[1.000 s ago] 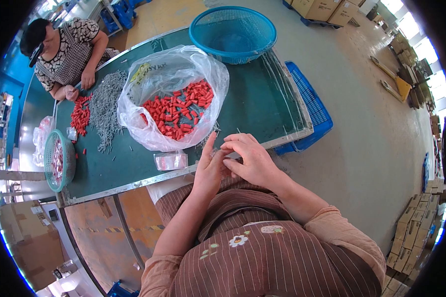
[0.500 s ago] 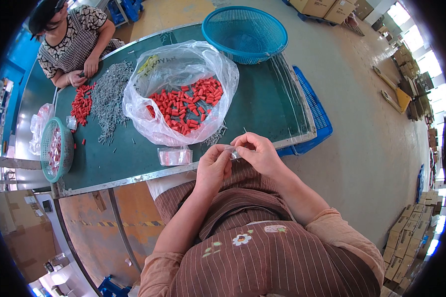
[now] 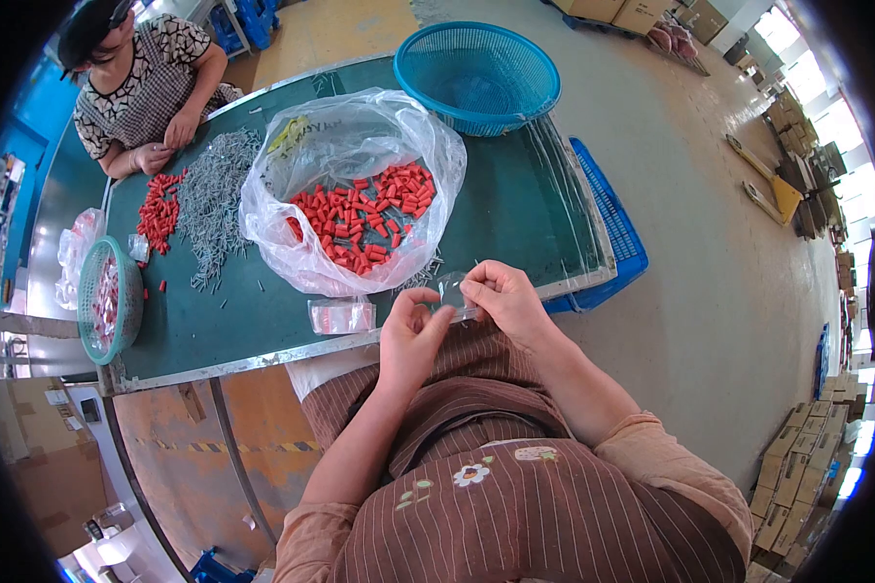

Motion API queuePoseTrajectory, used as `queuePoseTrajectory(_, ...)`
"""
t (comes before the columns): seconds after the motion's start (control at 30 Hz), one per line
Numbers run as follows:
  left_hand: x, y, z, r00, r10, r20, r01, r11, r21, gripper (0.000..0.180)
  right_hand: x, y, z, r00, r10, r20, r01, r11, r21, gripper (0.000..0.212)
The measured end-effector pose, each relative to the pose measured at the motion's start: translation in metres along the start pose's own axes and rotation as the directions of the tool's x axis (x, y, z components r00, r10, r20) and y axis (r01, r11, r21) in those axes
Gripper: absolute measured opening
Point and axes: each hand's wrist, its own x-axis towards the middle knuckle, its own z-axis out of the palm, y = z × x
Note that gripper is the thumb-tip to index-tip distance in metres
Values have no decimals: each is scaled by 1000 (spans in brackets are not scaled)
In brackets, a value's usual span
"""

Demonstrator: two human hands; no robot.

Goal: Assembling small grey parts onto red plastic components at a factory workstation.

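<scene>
Above my lap, at the table's near edge, my right hand (image 3: 507, 301) pinches a small clear plastic bag (image 3: 451, 288) between thumb and fingers. Beside it on the left, my left hand (image 3: 410, 335) has its fingers curled, with thumb and index finger apart close to the bag. A thin grey piece (image 3: 475, 261) shows just beyond my right fingers; I cannot tell whether it is held. A large clear plastic sack (image 3: 272, 219) of red plugs (image 3: 365, 219) stands open beyond my hands. Left of them, a flat packet of small clear bags (image 3: 341, 316) lies on the table.
Grey screws (image 3: 219, 194) and loose red plugs (image 3: 157, 212) are heaped on the green table (image 3: 233, 335). A blue basket (image 3: 478, 121) stands far right, a small green basket (image 3: 133, 301) at left. A blue crate (image 3: 608, 219) sits beside the table. A co-worker (image 3: 151, 83) works at far left.
My left thumb and index finger have parted from their pinch on the small bag. The bag now shows more spread out in my right hand. The co-worker's hands have shifted slightly.
</scene>
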Motion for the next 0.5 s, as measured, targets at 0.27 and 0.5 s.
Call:
queuePoseTrajectory(0.27, 1, 7, -4, 777, 596, 204, -587, 567, 578, 20, -4, -3, 2, 997, 75, -12, -74, 997, 37, 12)
queuePoseTrajectory(0.5, 5, 12, 2, 992, -128, -3, 128, 990, -65, 10, 4, -9, -3, 983, -181, -31, 183, 982, 50, 16)
